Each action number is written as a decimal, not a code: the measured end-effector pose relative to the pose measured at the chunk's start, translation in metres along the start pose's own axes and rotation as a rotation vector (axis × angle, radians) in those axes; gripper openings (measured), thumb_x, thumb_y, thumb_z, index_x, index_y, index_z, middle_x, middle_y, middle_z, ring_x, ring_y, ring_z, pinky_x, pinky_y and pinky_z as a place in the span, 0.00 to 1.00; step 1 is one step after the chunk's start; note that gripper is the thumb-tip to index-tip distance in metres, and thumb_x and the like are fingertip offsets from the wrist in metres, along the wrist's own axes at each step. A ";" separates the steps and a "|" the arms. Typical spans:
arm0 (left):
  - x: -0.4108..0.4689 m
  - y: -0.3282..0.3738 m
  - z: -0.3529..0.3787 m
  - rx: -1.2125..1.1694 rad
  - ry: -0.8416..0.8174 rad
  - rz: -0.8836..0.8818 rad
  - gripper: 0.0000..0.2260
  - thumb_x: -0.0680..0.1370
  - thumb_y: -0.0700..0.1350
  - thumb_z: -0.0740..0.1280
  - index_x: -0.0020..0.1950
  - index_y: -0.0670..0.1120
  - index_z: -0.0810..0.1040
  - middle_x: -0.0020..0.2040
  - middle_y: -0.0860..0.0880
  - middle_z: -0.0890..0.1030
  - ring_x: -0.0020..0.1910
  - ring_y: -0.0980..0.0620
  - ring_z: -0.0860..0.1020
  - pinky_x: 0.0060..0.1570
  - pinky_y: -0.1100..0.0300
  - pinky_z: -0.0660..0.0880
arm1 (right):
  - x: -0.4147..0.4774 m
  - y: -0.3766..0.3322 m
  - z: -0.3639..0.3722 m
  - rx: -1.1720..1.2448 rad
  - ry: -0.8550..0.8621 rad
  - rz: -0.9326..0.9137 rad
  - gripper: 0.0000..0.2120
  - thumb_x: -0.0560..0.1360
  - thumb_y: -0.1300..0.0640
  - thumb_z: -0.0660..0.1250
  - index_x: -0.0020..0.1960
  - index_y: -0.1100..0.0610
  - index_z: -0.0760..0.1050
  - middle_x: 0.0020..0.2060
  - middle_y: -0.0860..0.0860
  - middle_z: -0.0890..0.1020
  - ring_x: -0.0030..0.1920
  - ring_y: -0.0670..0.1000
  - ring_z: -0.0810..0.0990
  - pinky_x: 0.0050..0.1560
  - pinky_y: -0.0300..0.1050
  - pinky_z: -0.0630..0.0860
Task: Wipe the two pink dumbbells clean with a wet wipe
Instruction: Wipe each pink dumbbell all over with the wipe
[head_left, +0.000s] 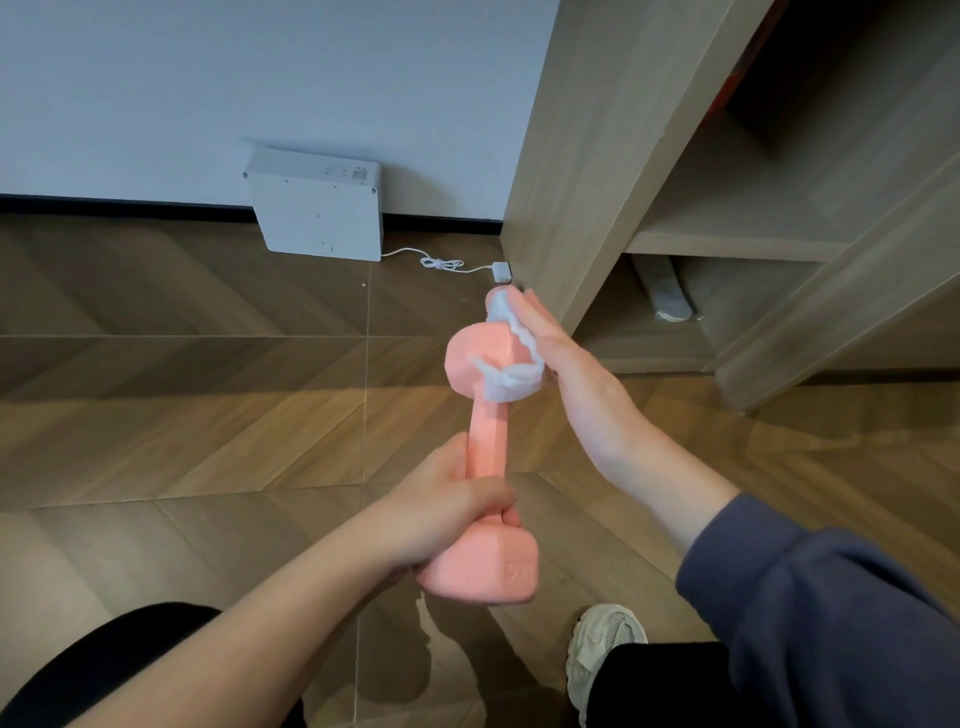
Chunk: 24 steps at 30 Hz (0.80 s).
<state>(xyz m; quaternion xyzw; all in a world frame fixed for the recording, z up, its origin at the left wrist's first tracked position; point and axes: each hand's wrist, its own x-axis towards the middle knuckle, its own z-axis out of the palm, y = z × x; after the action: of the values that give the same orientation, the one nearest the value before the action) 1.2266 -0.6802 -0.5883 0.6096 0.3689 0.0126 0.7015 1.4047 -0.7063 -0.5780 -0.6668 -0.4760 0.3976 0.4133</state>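
Note:
One pink dumbbell (487, 441) stands nearly upright in mid-air above the wooden floor. My left hand (452, 506) is wrapped around the lower part of its handle, just above the bottom head. A white wet wipe (506, 366) is draped over the right side of the top head. My right hand (545, 338) presses the wipe against that head with flat, extended fingers. Only this one dumbbell is in view.
A white box-shaped device (319, 205) leans against the wall, with a white cable (441, 262) running to an adapter (503, 272). A wooden shelf unit (727, 208) stands at the right. My shoe (602, 654) is on the floor below.

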 end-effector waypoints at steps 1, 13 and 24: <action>0.000 0.000 -0.001 0.003 -0.017 0.010 0.23 0.64 0.46 0.68 0.57 0.42 0.70 0.43 0.42 0.82 0.49 0.40 0.83 0.57 0.39 0.76 | -0.007 -0.001 0.003 -0.125 0.004 -0.079 0.21 0.86 0.56 0.50 0.79 0.51 0.59 0.77 0.41 0.58 0.78 0.40 0.50 0.77 0.37 0.49; 0.004 -0.010 0.000 0.532 0.010 0.089 0.12 0.74 0.47 0.69 0.52 0.46 0.68 0.48 0.46 0.77 0.46 0.47 0.78 0.50 0.44 0.78 | -0.022 -0.015 0.017 -0.874 0.382 -0.330 0.27 0.79 0.42 0.48 0.59 0.57 0.79 0.46 0.48 0.84 0.47 0.52 0.80 0.58 0.46 0.67; 0.010 -0.025 0.000 1.290 0.395 0.436 0.05 0.79 0.47 0.57 0.49 0.50 0.60 0.42 0.54 0.75 0.36 0.50 0.74 0.30 0.56 0.62 | -0.001 -0.023 0.001 -0.641 0.126 0.228 0.20 0.83 0.50 0.53 0.49 0.64 0.75 0.36 0.55 0.75 0.35 0.53 0.71 0.37 0.48 0.66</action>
<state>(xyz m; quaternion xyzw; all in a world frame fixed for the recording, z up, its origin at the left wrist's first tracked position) 1.2230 -0.6819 -0.6144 0.9498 0.2928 0.0419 0.1018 1.3965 -0.7027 -0.5571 -0.8349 -0.4725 0.2295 0.1642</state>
